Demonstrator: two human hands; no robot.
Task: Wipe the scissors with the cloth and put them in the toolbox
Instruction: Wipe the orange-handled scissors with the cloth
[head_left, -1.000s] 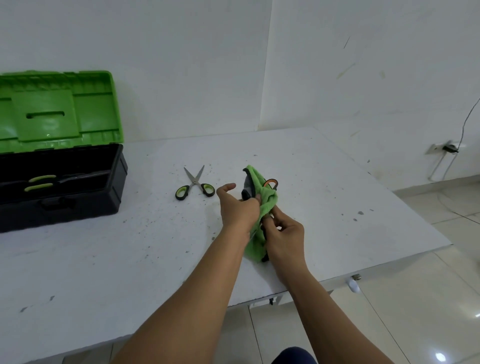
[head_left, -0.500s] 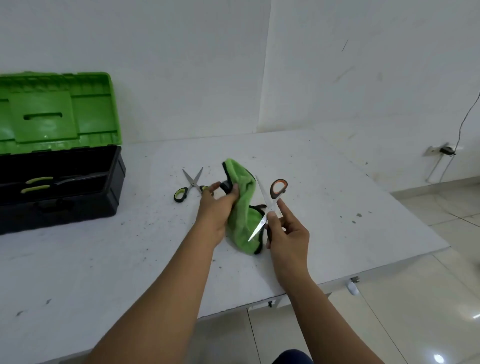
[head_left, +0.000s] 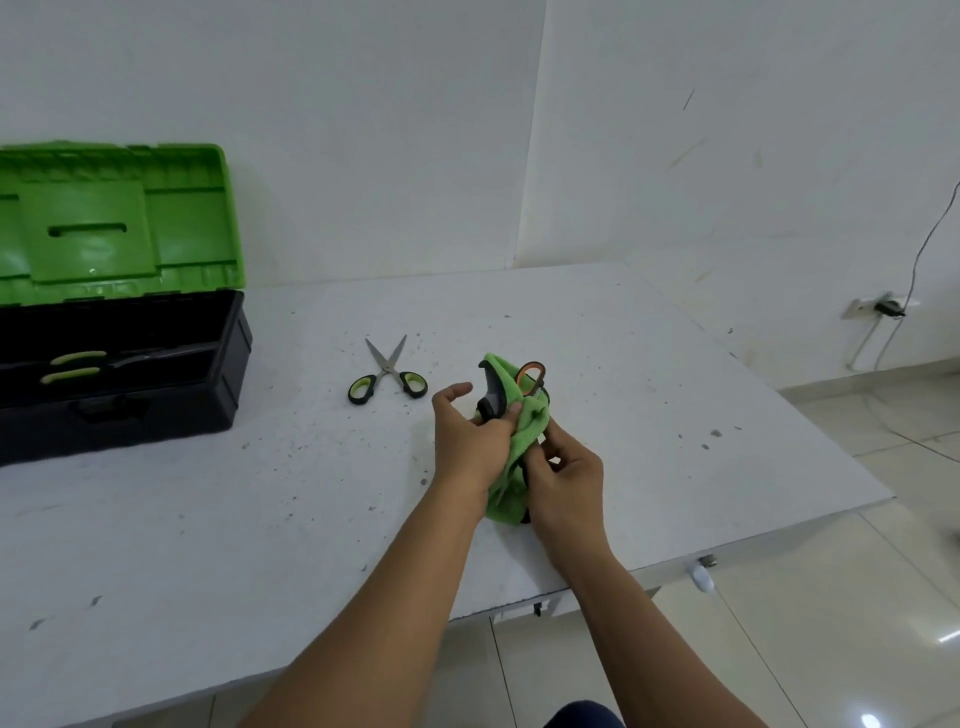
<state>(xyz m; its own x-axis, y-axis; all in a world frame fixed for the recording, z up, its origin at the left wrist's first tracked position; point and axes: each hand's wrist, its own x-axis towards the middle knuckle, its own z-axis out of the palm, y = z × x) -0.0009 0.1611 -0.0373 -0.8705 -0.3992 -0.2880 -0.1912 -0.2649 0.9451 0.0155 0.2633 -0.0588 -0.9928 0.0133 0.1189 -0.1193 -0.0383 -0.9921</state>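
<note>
Wiping in hand: left hand (head_left: 470, 441) bunching green cloth (head_left: 511, 452) round orange-handled scissors (head_left: 531, 375), gripped by right hand (head_left: 563, 475). Next, probably: carrying left to open toolbox (head_left: 156, 384).

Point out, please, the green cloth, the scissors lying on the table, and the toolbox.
green cloth (head_left: 511, 457), head view, on the bunched fabric between the hands.
scissors lying on the table (head_left: 386, 370), head view, near the pivot.
toolbox (head_left: 156, 410), head view, on the black front wall.
</note>
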